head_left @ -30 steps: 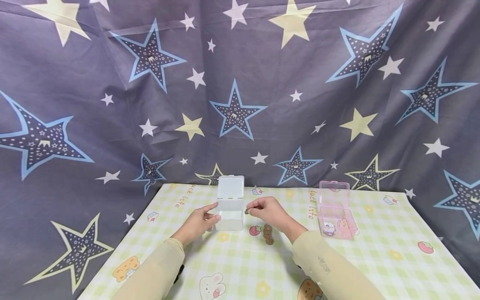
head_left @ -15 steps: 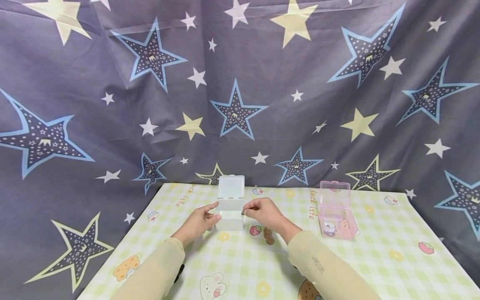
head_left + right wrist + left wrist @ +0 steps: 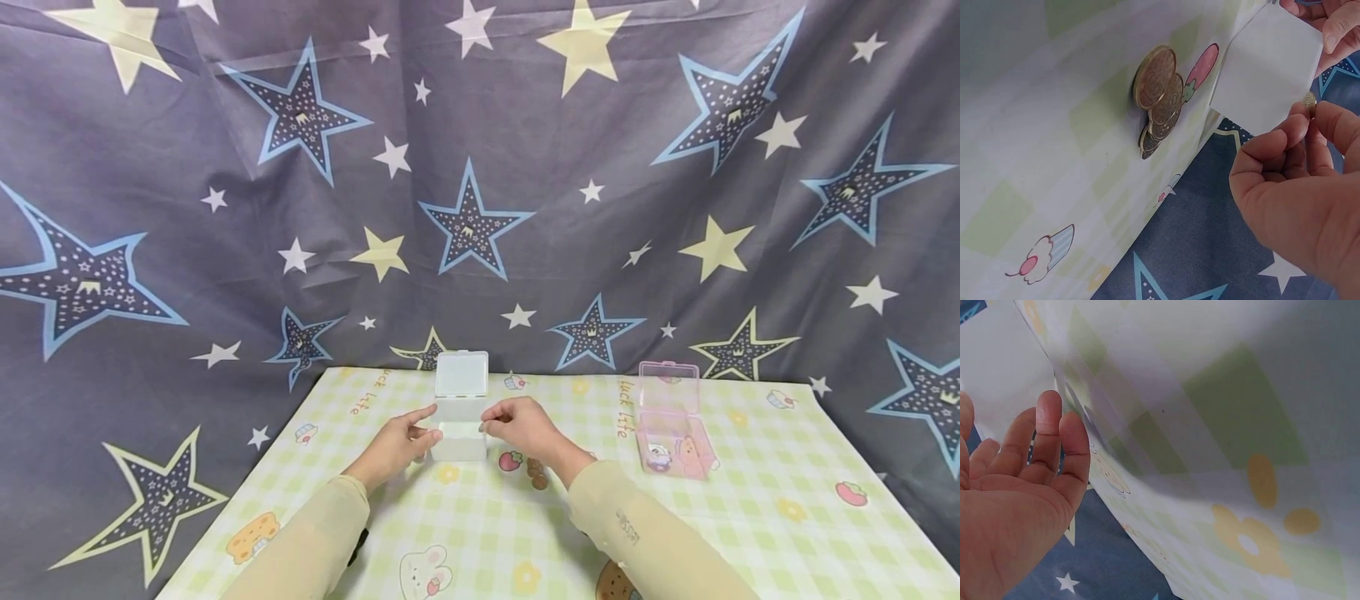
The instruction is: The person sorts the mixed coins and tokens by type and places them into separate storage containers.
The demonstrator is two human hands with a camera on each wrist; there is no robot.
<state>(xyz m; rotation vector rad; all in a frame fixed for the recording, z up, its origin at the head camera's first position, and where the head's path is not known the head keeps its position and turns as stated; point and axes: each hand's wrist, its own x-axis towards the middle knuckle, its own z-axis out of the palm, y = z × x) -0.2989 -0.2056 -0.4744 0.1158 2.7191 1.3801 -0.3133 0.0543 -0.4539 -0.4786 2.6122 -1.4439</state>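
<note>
The white box looks like smooth, matt plastic, the pink box like glossy see-through plastic. The overlapping coins are metal with raised relief, the pinched coin metal with a shiny edge. The backdrop is creased matt cloth, the sleeves matt cloth, the table cover smooth

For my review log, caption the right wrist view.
Right hand pinching a round brass-coloured metal coin near a white rectangular box; overlapping round brown metal coins lie on green checked cloth.

White box, bronze coins, green-checked tablecloth
</note>
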